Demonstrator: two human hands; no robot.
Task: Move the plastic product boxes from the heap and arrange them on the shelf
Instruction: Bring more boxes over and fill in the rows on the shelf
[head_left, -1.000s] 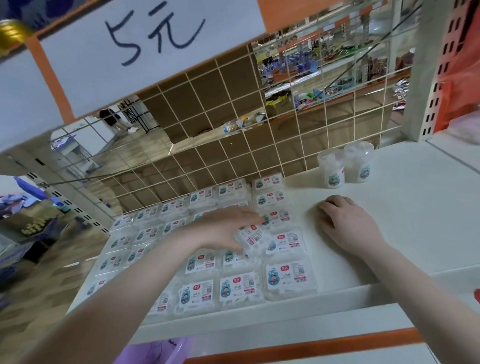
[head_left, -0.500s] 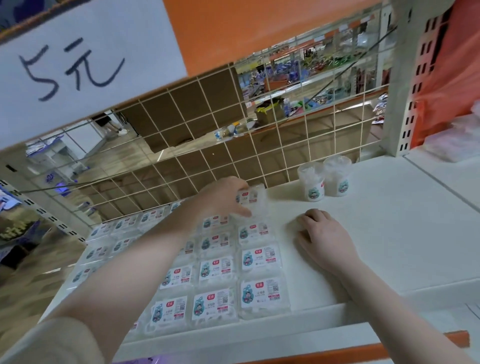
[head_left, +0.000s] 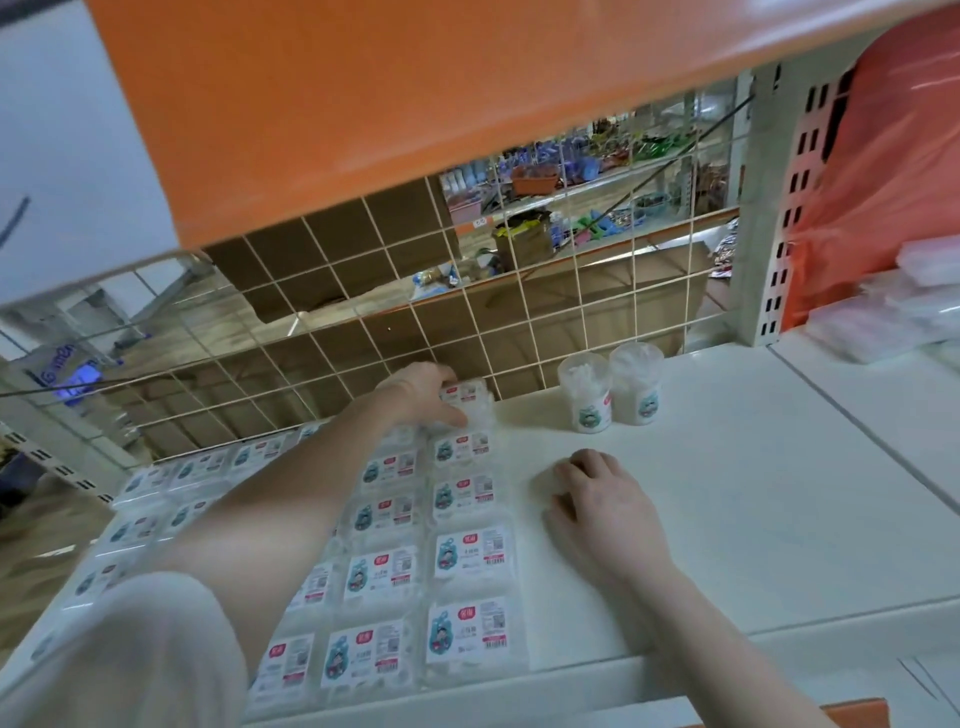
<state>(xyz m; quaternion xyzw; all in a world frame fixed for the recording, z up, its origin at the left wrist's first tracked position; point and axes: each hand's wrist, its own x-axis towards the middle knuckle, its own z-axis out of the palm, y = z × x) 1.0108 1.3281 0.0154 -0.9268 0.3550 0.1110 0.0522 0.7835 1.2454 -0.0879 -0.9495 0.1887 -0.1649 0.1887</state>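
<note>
Several flat clear plastic product boxes (head_left: 470, 556) with white, red and teal labels lie in neat rows on the white shelf (head_left: 779, 493). My left hand (head_left: 423, 392) reaches to the back of the rightmost row and grips a clear box (head_left: 467, 402) there, close to the wire grid. My right hand (head_left: 602, 506) rests palm down on the bare shelf just right of the rows, fingers loosely curled, holding nothing.
Two round clear tubs (head_left: 608, 392) stand at the back, right of the rows. A white wire grid (head_left: 519, 322) closes the shelf's back. An orange panel (head_left: 415, 104) hangs overhead. More clear packs (head_left: 904, 306) are heaped on the neighbouring shelf at right.
My left hand carried a box from the middle of the rows to the back end of the rightmost row. My right hand stayed flat on the shelf.
</note>
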